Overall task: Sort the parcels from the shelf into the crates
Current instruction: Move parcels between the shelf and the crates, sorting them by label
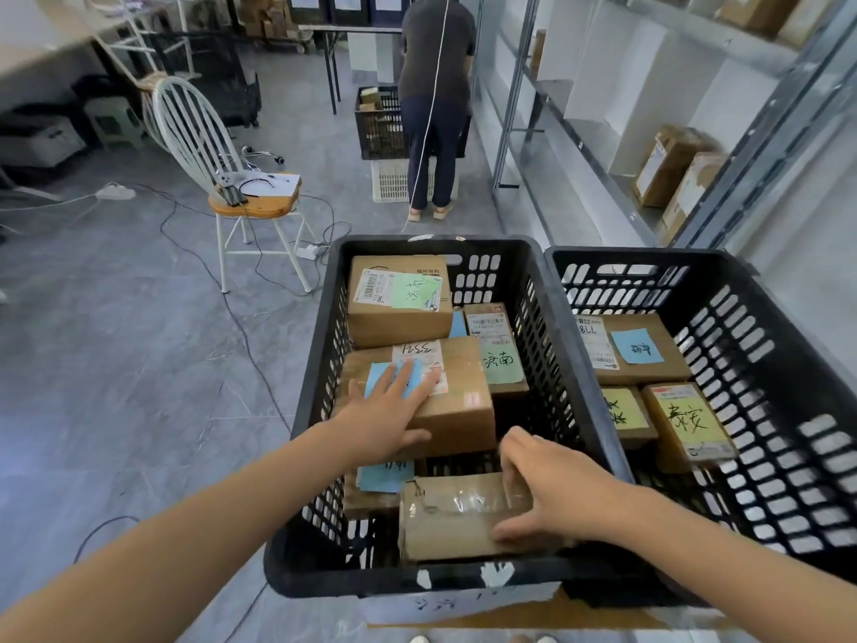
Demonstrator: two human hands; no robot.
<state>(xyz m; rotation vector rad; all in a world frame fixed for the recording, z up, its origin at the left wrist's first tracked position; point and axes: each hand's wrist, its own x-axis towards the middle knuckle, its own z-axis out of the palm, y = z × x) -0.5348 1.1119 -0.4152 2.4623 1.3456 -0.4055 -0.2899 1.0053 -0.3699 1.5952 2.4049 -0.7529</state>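
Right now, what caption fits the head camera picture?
Left hand rests on blue-noted parcel, right hand grips taped parcel, inside black crate.

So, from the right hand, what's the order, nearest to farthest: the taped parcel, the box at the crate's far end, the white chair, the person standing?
1. Taped parcel, held by the right hand, near end of the left crate.
2. Far-end box, same crate.
3. White chair, off to the left.
4. Standing person, at the back.
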